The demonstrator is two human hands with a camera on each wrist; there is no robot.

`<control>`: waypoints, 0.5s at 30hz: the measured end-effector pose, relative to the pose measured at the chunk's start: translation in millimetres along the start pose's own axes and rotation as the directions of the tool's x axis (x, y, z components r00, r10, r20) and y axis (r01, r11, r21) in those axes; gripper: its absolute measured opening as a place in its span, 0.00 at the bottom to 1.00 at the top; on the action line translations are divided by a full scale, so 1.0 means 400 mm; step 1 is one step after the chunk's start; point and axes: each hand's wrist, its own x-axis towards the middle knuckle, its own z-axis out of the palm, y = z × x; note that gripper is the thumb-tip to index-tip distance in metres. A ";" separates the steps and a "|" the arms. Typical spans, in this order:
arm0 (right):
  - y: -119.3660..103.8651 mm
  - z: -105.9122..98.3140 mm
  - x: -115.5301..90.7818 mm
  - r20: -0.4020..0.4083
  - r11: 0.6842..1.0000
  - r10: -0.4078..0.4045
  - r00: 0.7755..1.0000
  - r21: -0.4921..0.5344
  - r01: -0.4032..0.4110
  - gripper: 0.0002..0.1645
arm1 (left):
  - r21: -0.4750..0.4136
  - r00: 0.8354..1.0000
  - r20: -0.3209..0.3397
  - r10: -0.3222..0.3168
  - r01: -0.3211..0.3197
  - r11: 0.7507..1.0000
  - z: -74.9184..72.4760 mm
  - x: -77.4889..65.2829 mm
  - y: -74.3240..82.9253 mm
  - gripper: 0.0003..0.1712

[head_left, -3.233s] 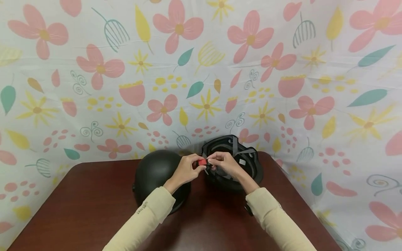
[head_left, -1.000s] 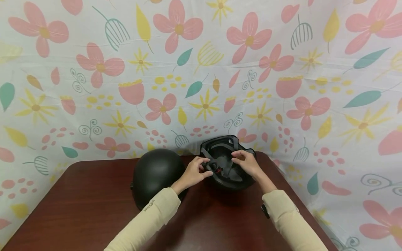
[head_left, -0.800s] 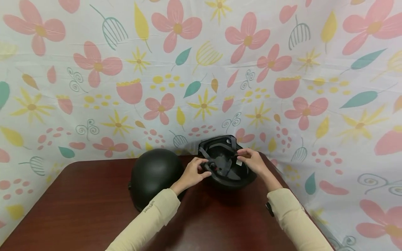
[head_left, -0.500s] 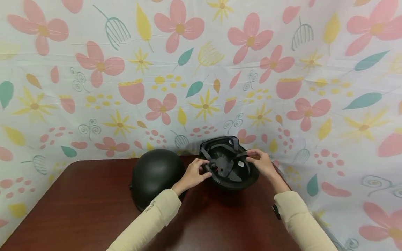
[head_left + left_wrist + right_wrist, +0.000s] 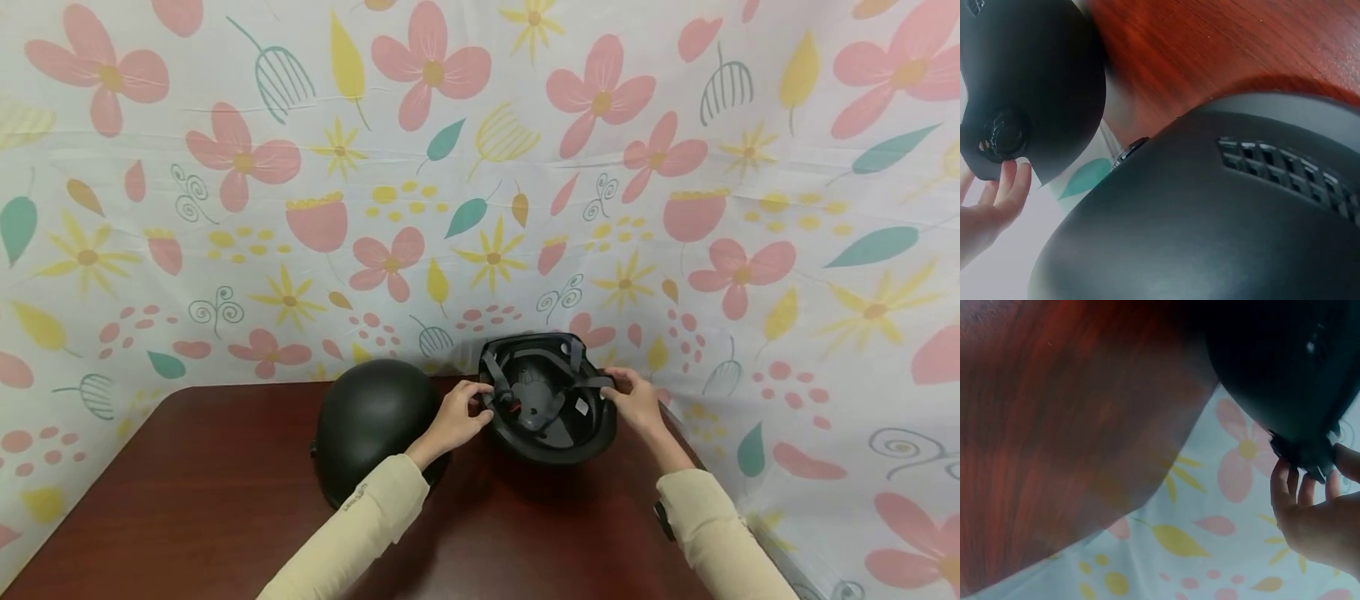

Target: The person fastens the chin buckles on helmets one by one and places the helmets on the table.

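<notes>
A black helmet point(image 5: 551, 446) lies upside down at the back of the table, its padded inside and grey straps point(image 5: 577, 350) showing in the head view. My left hand point(image 5: 456, 421) pinches its left rim between thumb and fingers; in the left wrist view those fingertips point(image 5: 1009, 172) meet the shell beside a round side knob point(image 5: 1007, 133). On the opposite rim, my right hand point(image 5: 636, 404) grips the edge by a grey strap. The right wrist view has this hand point(image 5: 1316, 515) with fingers curled around a dark fitting point(image 5: 1310, 456) on the helmet's side.
A second black helmet point(image 5: 375, 417) sits dome up on the dark red table point(image 5: 225, 492), close left of the first and beside my left forearm. Behind the table hangs a floral cloth point(image 5: 480, 167). The table's right edge runs near my right hand.
Both hands earlier met at a red buckle over the helmet's left side. They have parted: the left hand went to the left rim, the right hand moved rightward to the right rim.
</notes>
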 end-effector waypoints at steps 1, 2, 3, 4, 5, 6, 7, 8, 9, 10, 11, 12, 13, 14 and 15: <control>0.004 0.002 -0.001 0.014 1.000 0.007 1.000 -0.010 -0.007 0.25 | -0.004 1.000 -0.001 -0.002 0.002 1.000 -0.001 -0.001 -0.001 0.22; 0.007 0.003 -0.001 0.029 1.000 0.010 1.000 -0.018 -0.009 0.25 | -0.004 1.000 0.001 0.000 0.000 1.000 -0.001 -0.001 -0.002 0.23; 0.010 0.003 -0.001 0.037 1.000 0.012 0.999 -0.026 -0.011 0.25 | -0.008 1.000 0.003 -0.003 0.003 1.000 -0.002 -0.001 -0.002 0.23; 0.013 0.002 0.000 0.042 0.999 0.010 0.999 -0.033 -0.008 0.25 | -0.011 1.000 0.005 -0.007 0.007 1.000 -0.002 0.000 -0.002 0.23; 0.015 0.001 0.001 0.045 0.999 0.001 0.999 -0.040 0.001 0.26 | -0.016 1.000 0.007 -0.010 0.010 1.000 -0.003 0.000 -0.002 0.23; 0.018 0.000 0.003 0.045 0.999 -0.005 0.999 -0.048 0.007 0.26 | -0.018 1.000 0.006 -0.010 0.010 1.000 -0.004 0.000 -0.002 0.23; 0.021 -0.001 0.005 0.047 0.998 -0.010 0.999 -0.060 0.013 0.26 | -0.017 1.000 0.006 -0.009 0.009 1.000 -0.005 0.000 -0.003 0.23; 0.023 -0.001 0.006 0.049 0.997 -0.015 0.999 -0.071 0.018 0.26 | -0.017 1.000 0.004 -0.008 0.008 1.000 -0.007 0.001 -0.004 0.23; 0.025 -0.001 0.008 0.051 0.996 -0.018 0.999 -0.090 0.023 0.26 | -0.022 1.000 0.001 -0.013 0.013 1.000 -0.009 0.001 -0.004 0.23; 0.027 0.000 0.008 0.057 0.995 -0.011 0.998 -0.096 0.017 0.27 | -0.021 1.000 -0.003 -0.011 0.011 1.000 -0.012 0.001 -0.005 0.23; 0.029 0.002 0.008 0.064 0.995 -0.002 0.998 -0.099 0.008 0.27 | -0.019 1.000 -0.007 -0.008 0.008 1.000 -0.015 0.001 -0.005 0.23; 0.031 0.004 0.009 0.071 0.995 0.013 0.997 -0.100 -0.006 0.28 | -0.019 1.000 -0.010 -0.005 0.005 1.000 -0.019 0.001 -0.004 0.23; 0.032 0.006 0.008 0.078 0.995 0.025 0.997 -0.099 -0.017 0.28 | -0.014 1.000 -0.012 0.002 -0.002 1.000 -0.024 0.001 -0.005 0.23; 0.034 0.009 0.007 0.085 0.995 0.037 0.996 -0.095 -0.029 0.29 | -0.015 1.000 -0.014 0.008 -0.008 1.000 -0.028 0.001 -0.004 0.23; 0.035 0.012 0.006 0.090 0.995 0.048 0.995 -0.095 -0.040 0.30 | -0.012 1.000 -0.013 0.012 -0.012 1.000 -0.032 0.001 -0.004 0.23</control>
